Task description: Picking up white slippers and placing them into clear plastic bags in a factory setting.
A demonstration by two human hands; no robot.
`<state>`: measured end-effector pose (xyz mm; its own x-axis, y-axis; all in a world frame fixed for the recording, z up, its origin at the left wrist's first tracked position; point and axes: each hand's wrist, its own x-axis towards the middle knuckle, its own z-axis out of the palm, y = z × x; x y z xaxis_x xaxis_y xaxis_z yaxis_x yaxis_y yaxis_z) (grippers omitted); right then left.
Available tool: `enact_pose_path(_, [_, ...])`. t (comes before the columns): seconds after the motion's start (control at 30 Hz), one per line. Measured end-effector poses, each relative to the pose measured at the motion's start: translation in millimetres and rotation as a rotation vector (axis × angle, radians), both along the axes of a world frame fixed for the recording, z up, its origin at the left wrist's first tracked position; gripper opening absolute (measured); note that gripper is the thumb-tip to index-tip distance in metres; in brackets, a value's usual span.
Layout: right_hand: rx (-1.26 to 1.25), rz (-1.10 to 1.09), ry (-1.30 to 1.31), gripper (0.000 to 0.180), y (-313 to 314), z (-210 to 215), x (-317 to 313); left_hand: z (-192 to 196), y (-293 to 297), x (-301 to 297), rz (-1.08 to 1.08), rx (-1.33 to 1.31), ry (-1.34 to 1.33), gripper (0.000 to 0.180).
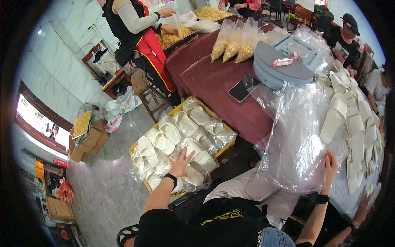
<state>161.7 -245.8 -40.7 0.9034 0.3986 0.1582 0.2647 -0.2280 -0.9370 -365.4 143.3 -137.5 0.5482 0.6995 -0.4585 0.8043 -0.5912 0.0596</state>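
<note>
I see left hand [180, 166] at lower centre of frame, fingers spread wide, nothing gripped, over bagged white slippers [184, 124] in yellow crate [226, 152]; contact unclear to me. Right hand [330, 164], right of centre, fingers curled at edge of clear plastic bags [294, 144]; whether pinching, I cannot tell. Loose slippers [354, 125] piled toward right edge. Upper centre: dark phone [242, 89] on maroon tablecloth [201, 80], near grey machine [284, 76].
</note>
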Motion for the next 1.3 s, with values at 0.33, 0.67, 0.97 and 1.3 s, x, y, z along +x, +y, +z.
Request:
enact_pose_path(0.33, [-0.204, 0.047, -0.407, 0.026, 20, 15, -22, -41, 37, -30, -0.243, 0.028, -0.216, 0.117])
enact_pose_path(0.67, [-0.33, 0.114, -0.612, 0.039, 6, 52, -33, 112, -15, 170, -0.647, 0.012, -0.876, 0.071])
enact_pose_path(0.97, [-0.417, 0.098, -0.714, 0.042, -16, 80, -13, 135, -89, 300, -1.15, 0.074, -0.737, 0.074])
enact_pose_path(1.3, [-0.463, -0.284, -0.78, 0.04, -82, 77, 87, 101, -114, 363, -1.088, 0.055, -0.611, 0.083])
